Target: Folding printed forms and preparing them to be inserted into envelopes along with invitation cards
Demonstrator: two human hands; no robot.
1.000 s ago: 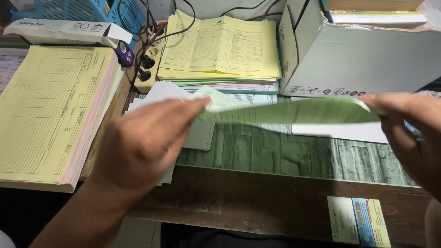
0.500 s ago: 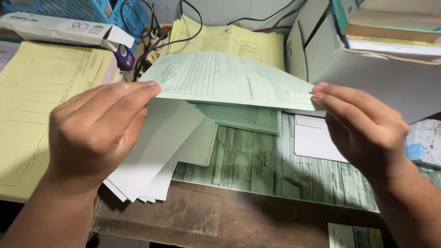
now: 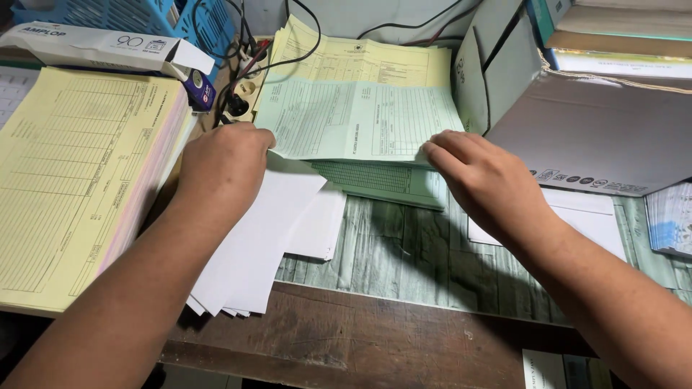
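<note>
Desk (image 3: 404,338) is dark wood with a green plank-pattern mat on top. Far left, a thick pad of yellow forms (image 3: 72,173); right, a grey cardboard box (image 3: 598,137). Loose white sheets (image 3: 267,230) fan out near the front edge.

Both forearms come in from the bottom corners, angled toward centre, palms down. Left hand (image 3: 223,162) – knuckles up, fingers curled, pinching the left edge of the green form (image 3: 360,119). Right hand (image 3: 483,176) – fingers extended and flat, tips pressing on the form's lower right corner; thumb hidden, so can't tell if it grips underneath.

Green form lies nearly flat, top centre, over a yellow form stack (image 3: 360,61) and a darker green sheet (image 3: 382,180).
</note>
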